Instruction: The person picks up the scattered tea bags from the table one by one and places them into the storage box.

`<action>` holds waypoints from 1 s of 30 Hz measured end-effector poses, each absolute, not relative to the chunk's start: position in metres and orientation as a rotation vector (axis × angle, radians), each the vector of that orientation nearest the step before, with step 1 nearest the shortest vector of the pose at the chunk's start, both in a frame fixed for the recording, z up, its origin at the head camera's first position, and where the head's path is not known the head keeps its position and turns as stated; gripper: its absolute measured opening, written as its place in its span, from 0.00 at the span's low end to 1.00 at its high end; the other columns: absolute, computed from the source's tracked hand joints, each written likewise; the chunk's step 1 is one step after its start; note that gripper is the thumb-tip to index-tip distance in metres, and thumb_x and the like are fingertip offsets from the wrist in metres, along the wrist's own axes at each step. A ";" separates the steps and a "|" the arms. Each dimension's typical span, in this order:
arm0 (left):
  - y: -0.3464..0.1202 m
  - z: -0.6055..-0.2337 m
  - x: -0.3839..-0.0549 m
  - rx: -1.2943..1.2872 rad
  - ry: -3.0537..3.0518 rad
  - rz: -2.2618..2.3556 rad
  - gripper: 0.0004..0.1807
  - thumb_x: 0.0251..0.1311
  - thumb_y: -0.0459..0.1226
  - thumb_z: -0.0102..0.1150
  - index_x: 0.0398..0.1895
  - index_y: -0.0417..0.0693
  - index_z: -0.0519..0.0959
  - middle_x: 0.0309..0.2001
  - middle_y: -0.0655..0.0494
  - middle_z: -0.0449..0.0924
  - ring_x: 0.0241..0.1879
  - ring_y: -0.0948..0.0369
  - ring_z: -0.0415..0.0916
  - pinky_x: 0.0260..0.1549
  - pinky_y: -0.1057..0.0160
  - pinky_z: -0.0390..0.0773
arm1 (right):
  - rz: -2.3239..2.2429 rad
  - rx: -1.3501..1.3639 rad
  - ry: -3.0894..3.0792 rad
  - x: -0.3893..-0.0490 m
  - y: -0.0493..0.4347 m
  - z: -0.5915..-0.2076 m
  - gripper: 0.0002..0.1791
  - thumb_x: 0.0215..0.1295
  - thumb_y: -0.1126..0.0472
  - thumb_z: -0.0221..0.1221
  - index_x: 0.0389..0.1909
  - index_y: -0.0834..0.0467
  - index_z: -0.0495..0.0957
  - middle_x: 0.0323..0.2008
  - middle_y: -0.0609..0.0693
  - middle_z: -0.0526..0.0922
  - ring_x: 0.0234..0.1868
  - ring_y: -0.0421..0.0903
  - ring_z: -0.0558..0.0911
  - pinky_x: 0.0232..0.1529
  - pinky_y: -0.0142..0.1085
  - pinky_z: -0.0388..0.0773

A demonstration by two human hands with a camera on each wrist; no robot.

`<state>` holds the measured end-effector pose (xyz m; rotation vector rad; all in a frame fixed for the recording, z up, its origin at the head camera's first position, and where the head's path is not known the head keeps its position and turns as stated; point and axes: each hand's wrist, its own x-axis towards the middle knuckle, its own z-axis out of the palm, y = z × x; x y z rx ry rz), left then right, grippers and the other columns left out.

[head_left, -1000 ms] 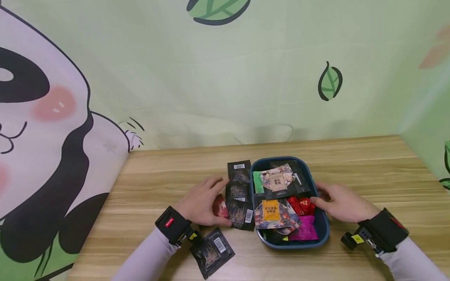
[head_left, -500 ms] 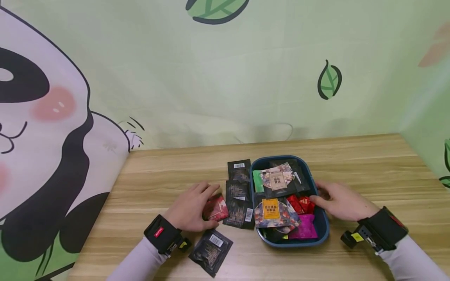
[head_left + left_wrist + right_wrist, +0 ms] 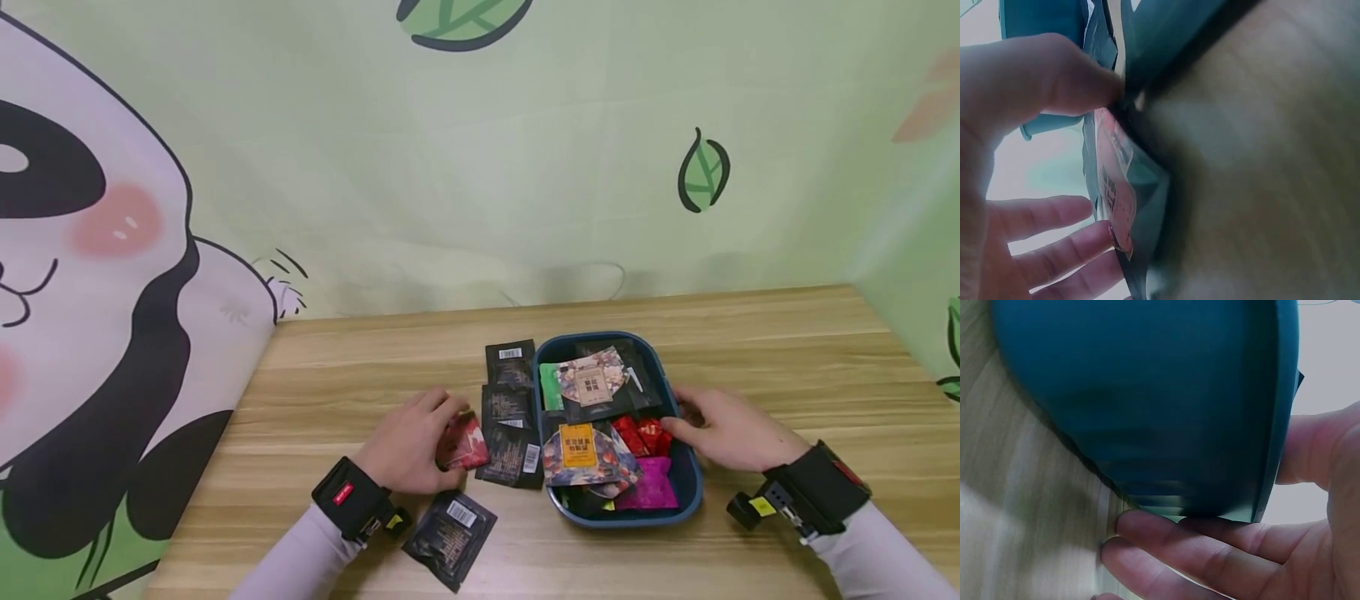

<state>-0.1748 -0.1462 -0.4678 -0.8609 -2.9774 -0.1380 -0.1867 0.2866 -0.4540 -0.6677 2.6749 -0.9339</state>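
Observation:
My left hand (image 3: 408, 443) holds a small red-fronted sachet (image 3: 463, 442) by its edges, thumb on the near side and fingers on the far side. In the left wrist view, the thumb touches one end of the sachet (image 3: 1116, 181) and the fingertips meet the other. Several black sachets (image 3: 510, 408) with barcodes lie in a column just right of it. Another black sachet (image 3: 452, 537) lies below the left hand. My right hand (image 3: 738, 433) grips the blue container (image 3: 688, 508) at its right side; in the right wrist view its fingers rest along the outer wall (image 3: 1166, 425).
Inside the container are patterned sachets (image 3: 577, 450), red-wrapped pieces (image 3: 643, 437), a magenta packet (image 3: 648, 487) and a green packet (image 3: 551, 387). The wooden table (image 3: 337, 358) ends at a green printed backdrop (image 3: 337, 167) with a panda drawing on the left.
My left hand has drawn back left from the black sachets, uncovering more of the red sachet, then shifted slightly right. The right hand and container have stayed in place.

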 end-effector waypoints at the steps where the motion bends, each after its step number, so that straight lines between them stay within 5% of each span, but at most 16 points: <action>1: -0.146 -0.467 -0.175 -0.863 -2.974 -0.148 0.45 0.36 0.62 0.66 0.62 0.54 0.75 0.45 0.63 0.70 0.37 0.65 0.66 0.33 0.65 0.71 | -0.931 -0.663 2.678 -0.186 0.287 -0.454 0.29 0.70 0.44 0.54 0.59 0.63 0.75 0.35 0.43 0.83 0.33 0.37 0.78 0.34 0.33 0.75; 15: -0.103 -0.414 -0.182 -1.010 -2.782 -0.244 0.40 0.40 0.61 0.64 0.58 0.51 0.78 0.45 0.64 0.69 0.37 0.69 0.64 0.28 0.70 0.69 | -0.931 -0.657 2.675 -0.186 0.286 -0.452 0.29 0.72 0.45 0.52 0.61 0.63 0.75 0.38 0.44 0.84 0.35 0.39 0.79 0.36 0.36 0.76; 26: -0.014 -0.386 -0.171 -1.340 -2.611 -0.258 0.41 0.42 0.63 0.60 0.59 0.50 0.77 0.49 0.61 0.68 0.44 0.66 0.63 0.39 0.69 0.71 | -0.876 -0.648 2.706 -0.187 0.290 -0.449 0.33 0.76 0.43 0.43 0.66 0.63 0.73 0.40 0.47 0.80 0.39 0.44 0.75 0.40 0.41 0.71; 30: 0.013 -0.384 -0.167 -1.414 -2.556 -0.210 0.40 0.43 0.64 0.57 0.58 0.51 0.78 0.49 0.60 0.69 0.47 0.65 0.65 0.45 0.70 0.71 | -0.895 -0.661 2.695 -0.188 0.291 -0.451 0.29 0.76 0.44 0.43 0.64 0.59 0.75 0.33 0.45 0.78 0.35 0.42 0.75 0.37 0.38 0.70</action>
